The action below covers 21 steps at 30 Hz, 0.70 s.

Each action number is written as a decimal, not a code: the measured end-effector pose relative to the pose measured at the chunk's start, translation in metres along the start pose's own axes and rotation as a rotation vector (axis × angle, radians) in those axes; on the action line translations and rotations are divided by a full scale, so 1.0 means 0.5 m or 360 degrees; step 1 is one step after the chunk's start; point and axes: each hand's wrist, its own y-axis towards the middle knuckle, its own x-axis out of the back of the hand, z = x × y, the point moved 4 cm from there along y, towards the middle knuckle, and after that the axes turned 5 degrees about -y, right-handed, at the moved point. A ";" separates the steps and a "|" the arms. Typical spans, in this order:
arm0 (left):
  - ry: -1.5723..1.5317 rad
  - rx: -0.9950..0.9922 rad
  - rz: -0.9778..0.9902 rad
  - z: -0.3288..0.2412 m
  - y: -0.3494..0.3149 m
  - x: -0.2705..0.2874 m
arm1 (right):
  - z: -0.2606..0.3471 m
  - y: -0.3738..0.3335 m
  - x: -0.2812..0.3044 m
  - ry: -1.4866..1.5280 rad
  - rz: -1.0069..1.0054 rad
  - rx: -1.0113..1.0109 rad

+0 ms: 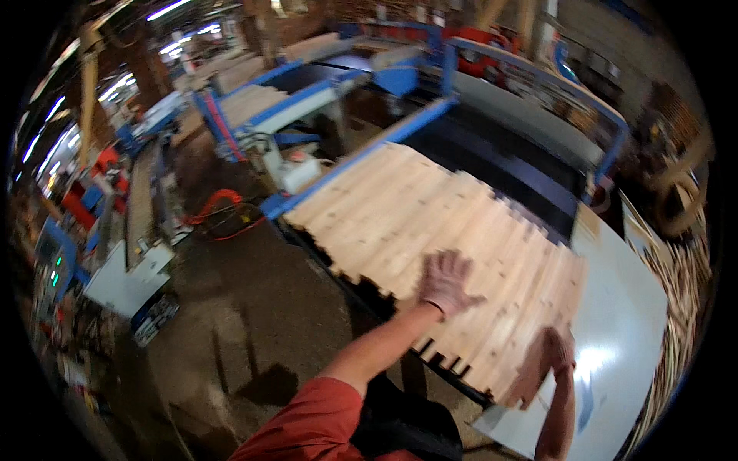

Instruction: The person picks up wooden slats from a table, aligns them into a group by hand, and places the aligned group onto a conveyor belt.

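Note:
Long pale wooden boards (407, 207) lie side by side in a wide sheet, their ends staggered at the near and far sides. Beneath them is a black conveyor bed (492, 150) with a blue frame. My left hand (447, 283), in a light glove, is flat on top of the boards with its fingers spread. At the right edge of the sheet, my right hand (564, 350) is by the outermost board and casts a shadow on the wood. Its fingers are blurred and partly hidden, so their grip does not show.
A smooth grey-white side table (626, 307) adjoins the boards on the right, with a heap of thin wood strips (680, 307) beyond it. A blue metal guard frame (538, 50) spans the far end. Machines and an orange hose (219, 201) stand to the left.

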 end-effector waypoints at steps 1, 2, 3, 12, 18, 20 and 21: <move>-0.0046 0.0014 0.0008 0.025 0.002 -0.020 | 0.051 0.041 0.024 0.0298 0.0151 -0.0424; -0.0052 0.0026 0.0101 0.049 -0.015 0.005 | 0.113 0.055 0.085 0.0545 0.0232 -0.0915; -0.0133 -0.0004 0.0173 0.043 -0.023 0.027 | 0.095 0.053 0.096 0.0416 0.0164 -0.0979; -0.0169 -0.0040 0.0266 0.037 -0.031 -0.013 | 0.303 0.145 0.122 -0.0042 0.0213 -0.1214; -0.0154 -0.0363 0.0280 -0.062 -0.038 -0.041 | 0.306 0.131 0.156 0.0018 0.0124 -0.1145; -0.0184 -0.0493 0.0220 -0.098 -0.043 -0.018 | 0.178 0.073 0.065 -0.0301 -0.0121 -0.0691; -0.0165 -0.0524 0.0176 -0.074 -0.039 -0.025 | 0.228 0.095 0.086 0.0001 0.0023 -0.0796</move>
